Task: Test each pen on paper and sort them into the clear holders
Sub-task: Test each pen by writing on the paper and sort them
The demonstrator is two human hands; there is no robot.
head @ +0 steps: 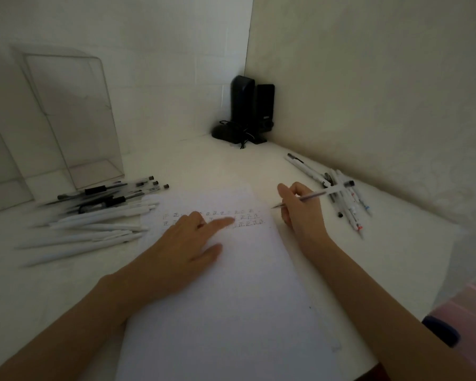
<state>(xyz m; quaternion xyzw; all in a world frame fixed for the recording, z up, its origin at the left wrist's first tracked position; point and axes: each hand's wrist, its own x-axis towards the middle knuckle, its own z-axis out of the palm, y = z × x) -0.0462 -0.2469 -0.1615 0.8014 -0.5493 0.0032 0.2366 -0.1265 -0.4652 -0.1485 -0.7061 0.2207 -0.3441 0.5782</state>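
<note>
A pen (pixel 304 199) is pinched in the curled fingers of the right hand (pixel 300 207), its tip just off the right edge of a white paper sheet (pixel 226 298) on a white desk (pixel 52 292). The left hand (pixel 184 251) lies flat on the paper, fingers spread, holding nothing, below two rows of small written marks (pixel 248 217). Left of the paper lies a pile of pens (pixel 94 215); beyond that pile stands a clear holder (pixel 72 119). Right of the paper lies a smaller pile (pixel 341 193).
</note>
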